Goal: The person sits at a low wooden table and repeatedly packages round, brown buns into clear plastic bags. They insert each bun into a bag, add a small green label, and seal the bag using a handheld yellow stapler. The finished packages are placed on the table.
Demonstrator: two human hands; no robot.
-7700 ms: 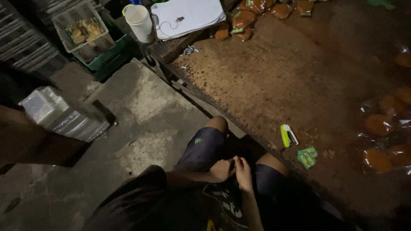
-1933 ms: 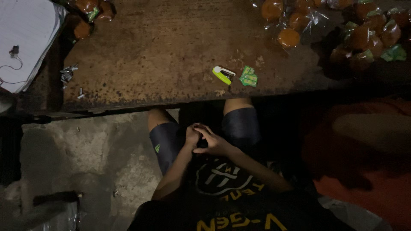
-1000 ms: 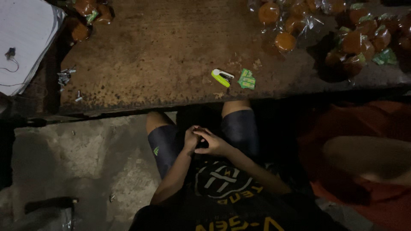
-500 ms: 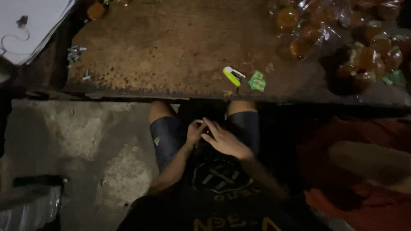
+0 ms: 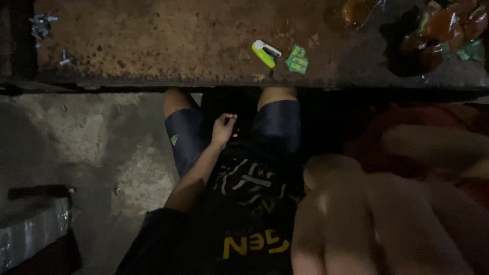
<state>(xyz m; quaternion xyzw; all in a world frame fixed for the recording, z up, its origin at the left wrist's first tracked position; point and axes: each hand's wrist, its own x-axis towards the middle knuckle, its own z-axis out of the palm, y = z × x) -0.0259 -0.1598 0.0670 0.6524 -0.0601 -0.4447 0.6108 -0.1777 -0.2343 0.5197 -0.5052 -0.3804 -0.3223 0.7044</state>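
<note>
I am seated at a rusty brown table (image 5: 153,40), looking down at my lap, dark blue shorts and black printed shirt. My left hand (image 5: 224,130) rests between my thighs with its fingers loosely curled and nothing in it. My right hand (image 5: 382,219) is lifted close to the camera, large and blurred at the lower right; its fingers lie side by side and I see nothing in them. On the table's near edge, above my right knee, lie a yellow-green stapler (image 5: 266,52) and a few small green packets (image 5: 297,59).
Clear bags of orange-brown buns (image 5: 438,30) lie at the table's far right. Small metal bits (image 5: 41,25) sit at its left end. Bare concrete floor (image 5: 91,142) spreads to my left, with a grey box (image 5: 30,239) at the lower left. Red cloth (image 5: 407,117) lies to my right.
My hands were clasped together in my lap. The right hand has left the left one and risen toward the camera; the view has tilted down.
</note>
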